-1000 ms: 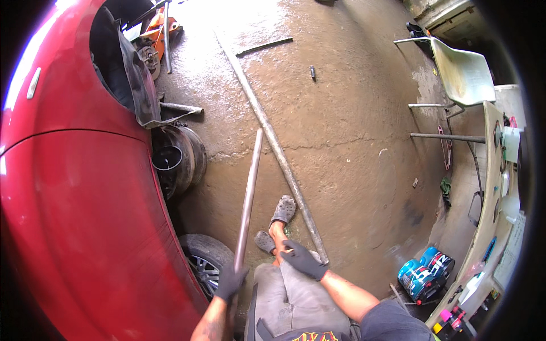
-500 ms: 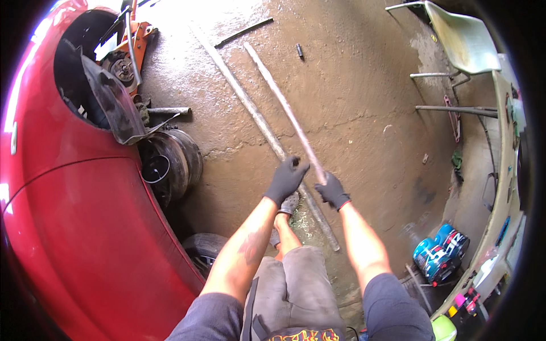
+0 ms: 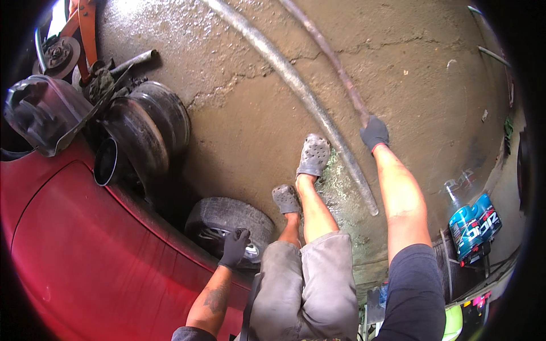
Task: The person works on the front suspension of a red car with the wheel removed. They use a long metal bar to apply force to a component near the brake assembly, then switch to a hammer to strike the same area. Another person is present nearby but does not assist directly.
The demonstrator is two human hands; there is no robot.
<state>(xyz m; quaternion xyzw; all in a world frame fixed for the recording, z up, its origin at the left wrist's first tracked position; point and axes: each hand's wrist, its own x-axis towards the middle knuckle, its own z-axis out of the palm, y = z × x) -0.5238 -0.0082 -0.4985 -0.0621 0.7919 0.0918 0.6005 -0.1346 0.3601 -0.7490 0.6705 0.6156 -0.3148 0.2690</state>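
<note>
My right hand (image 3: 375,133), in a dark glove, is closed round the near end of a thin, rusty pipe (image 3: 333,55). That pipe slants away to the far left. Left of it, a thicker grey pipe (image 3: 296,85) lies on the floor, its near end beside my shoe (image 3: 314,156). Lower down, my gloved left hand (image 3: 234,248) hangs in front of a tyre (image 3: 250,213) with a silver rim. Its fingers are loosely bent and apart, and nothing shows in them.
Along the left stands a red car (image 3: 114,244). Bare steel wheel rims (image 3: 168,119) lie beside it, near a brake disc (image 3: 58,54) and an orange jack (image 3: 87,34). Blue jugs (image 3: 475,227) stand at the right. A crack crosses the wet floor (image 3: 239,142).
My left hand has moved from over the thick pipe down and left to the tyre. The right hand keeps hold of the thin pipe. The view has tilted nearer my feet.
</note>
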